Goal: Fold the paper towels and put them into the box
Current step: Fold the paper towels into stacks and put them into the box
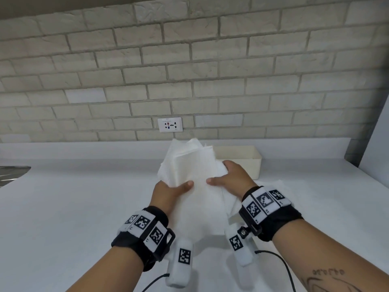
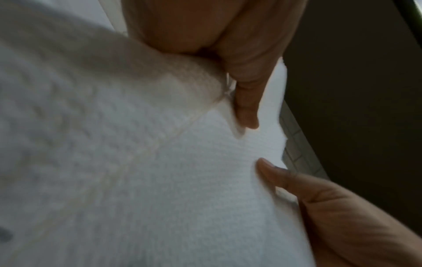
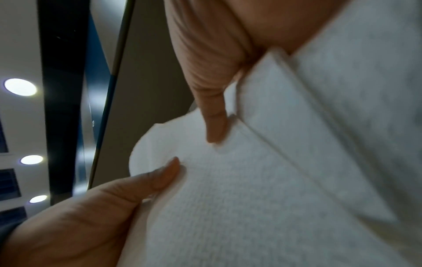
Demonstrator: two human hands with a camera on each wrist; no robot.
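A stack of white paper towels [image 1: 193, 175] is held up off the white counter, in front of the cream box [image 1: 250, 157]. My left hand [image 1: 170, 192] grips its left side, thumb on top, fingers hidden underneath. My right hand [image 1: 231, 178] grips its right side the same way. In the left wrist view the towel [image 2: 160, 171] fills the frame, with thumb and a finger of the left hand [image 2: 253, 142] pinching it. The right wrist view shows the towel [image 3: 262, 180] with a folded edge, pinched by the right hand [image 3: 196, 150]. The box is partly hidden behind the stack.
More white paper towel [image 1: 271, 190] lies flat on the counter [image 1: 73, 207] under my right wrist. A metal sink edge [image 1: 12, 173] shows at far left. A wall socket [image 1: 170, 124] sits in the brick wall behind. A white panel [image 1: 376, 144] stands at far right.
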